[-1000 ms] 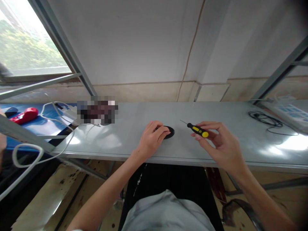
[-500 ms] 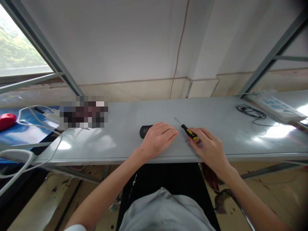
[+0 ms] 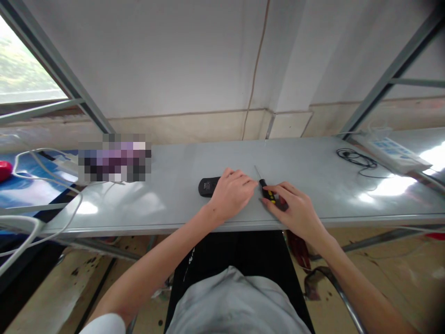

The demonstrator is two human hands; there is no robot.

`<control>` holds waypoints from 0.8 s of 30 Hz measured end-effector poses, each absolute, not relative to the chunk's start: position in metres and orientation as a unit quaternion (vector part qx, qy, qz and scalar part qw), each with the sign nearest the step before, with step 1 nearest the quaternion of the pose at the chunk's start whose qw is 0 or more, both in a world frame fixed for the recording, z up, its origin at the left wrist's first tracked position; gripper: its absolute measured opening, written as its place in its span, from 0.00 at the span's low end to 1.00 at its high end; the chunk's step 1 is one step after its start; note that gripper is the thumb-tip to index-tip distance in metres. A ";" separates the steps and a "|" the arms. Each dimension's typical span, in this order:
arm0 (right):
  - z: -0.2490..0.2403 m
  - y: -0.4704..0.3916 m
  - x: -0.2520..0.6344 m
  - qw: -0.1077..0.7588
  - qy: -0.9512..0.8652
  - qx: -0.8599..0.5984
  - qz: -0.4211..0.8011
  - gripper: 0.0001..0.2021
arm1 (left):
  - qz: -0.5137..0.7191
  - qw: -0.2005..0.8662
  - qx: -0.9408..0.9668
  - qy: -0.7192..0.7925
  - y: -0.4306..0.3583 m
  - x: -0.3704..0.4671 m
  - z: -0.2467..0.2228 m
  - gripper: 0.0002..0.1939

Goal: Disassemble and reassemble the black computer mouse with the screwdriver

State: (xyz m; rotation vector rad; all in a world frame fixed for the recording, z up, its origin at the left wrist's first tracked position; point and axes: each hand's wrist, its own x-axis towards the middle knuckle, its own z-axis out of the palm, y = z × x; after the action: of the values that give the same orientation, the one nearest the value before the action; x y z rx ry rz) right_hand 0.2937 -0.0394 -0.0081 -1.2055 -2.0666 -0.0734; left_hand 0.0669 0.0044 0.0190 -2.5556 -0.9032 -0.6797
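Observation:
A black computer mouse (image 3: 207, 187) lies underside up on the grey table, small pale print on its exposed left end. My left hand (image 3: 233, 191) is closed over its right part, fingers bent and pressed together, so that part is hidden. Just right of those fingertips is a screwdriver (image 3: 267, 191) with a black and yellow handle. Its thin metal shaft points away from me, up and slightly left, apart from the mouse. My right hand (image 3: 290, 204) grips the handle between thumb and fingers, close to the tabletop.
The grey table (image 3: 181, 160) runs along a wall, its front edge near my lap. A coiled black cable (image 3: 356, 159) and a white power strip box (image 3: 398, 155) lie at the right. White cables (image 3: 74, 211) hang at the left, beside a blurred patch (image 3: 116, 160).
The screwdriver has swung more upright and shifted slightly left with my right hand. My left fingers are bent more, and a little more of the mouse shows. The view has shifted slightly.

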 end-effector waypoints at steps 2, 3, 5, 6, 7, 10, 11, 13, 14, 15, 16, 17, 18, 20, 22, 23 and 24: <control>-0.009 -0.038 0.295 0.366 -0.803 -0.469 -0.023 0.10 | -0.199 0.179 -0.909 -0.321 0.001 0.072 0.020 0.07; -0.008 -0.038 0.296 0.367 -0.803 -0.469 -0.019 0.10 | -0.180 0.182 -0.911 -0.323 -0.001 0.074 0.020 0.07; -0.008 -0.036 0.298 0.368 -0.802 -0.470 -0.006 0.11 | -0.157 0.188 -0.913 -0.326 -0.003 0.080 0.020 0.08; -0.007 -0.036 0.299 0.368 -0.801 -0.472 0.001 0.12 | -0.152 0.190 -0.914 -0.325 -0.004 0.082 0.020 0.09; -0.006 -0.035 0.300 0.367 -0.800 -0.475 0.009 0.12 | -0.150 0.191 -0.915 -0.323 -0.004 0.084 0.020 0.09; -0.004 -0.034 0.302 0.362 -0.795 -0.486 0.025 0.12 | -0.150 0.193 -0.916 -0.319 -0.004 0.087 0.018 0.09; -0.004 -0.033 0.302 0.360 -0.794 -0.489 0.029 0.13 | -0.148 0.195 -0.915 -0.321 -0.003 0.088 0.017 0.09; -0.004 -0.032 0.303 0.357 -0.793 -0.493 0.035 0.13 | -0.146 0.200 -0.911 -0.330 -0.003 0.090 0.015 0.09; -0.005 -0.032 0.303 0.356 -0.793 -0.493 0.037 0.13 | -0.145 0.203 -0.909 -0.335 -0.002 0.091 0.015 0.09; -0.005 -0.032 0.303 0.356 -0.793 -0.492 0.038 0.13 | -0.144 0.206 -0.907 -0.338 -0.002 0.092 0.014 0.09; -0.006 -0.031 0.304 0.356 -0.794 -0.492 0.038 0.14 | -0.144 0.208 -0.906 -0.339 -0.003 0.092 0.014 0.09; -0.007 -0.031 0.304 0.357 -0.793 -0.491 0.037 0.14 | -0.144 0.210 -0.906 -0.339 -0.003 0.093 0.013 0.09; -0.009 -0.031 0.304 0.358 -0.793 -0.491 0.037 0.14 | -0.145 0.212 -0.905 -0.338 -0.003 0.094 0.013 0.10; -0.011 -0.031 0.305 0.358 -0.793 -0.492 0.037 0.14 | -0.146 0.215 -0.905 -0.338 -0.003 0.094 0.013 0.10; -0.012 -0.031 0.306 0.356 -0.792 -0.493 0.039 0.14 | -0.145 0.217 -0.903 -0.341 -0.003 0.095 0.013 0.10; -0.013 -0.031 0.306 0.355 -0.793 -0.494 0.041 0.14 | -0.144 0.219 -0.902 -0.342 -0.003 0.096 0.013 0.10; -0.013 -0.031 0.306 0.355 -0.793 -0.494 0.041 0.14 | -0.144 0.219 -0.902 -0.343 -0.003 0.096 0.013 0.10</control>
State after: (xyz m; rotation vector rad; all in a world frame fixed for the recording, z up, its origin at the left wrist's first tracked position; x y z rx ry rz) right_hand 0.3063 -0.0306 -0.0129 -1.2762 -2.0489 0.1071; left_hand 0.0963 -0.0027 0.0132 -2.4962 -0.9481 -0.3974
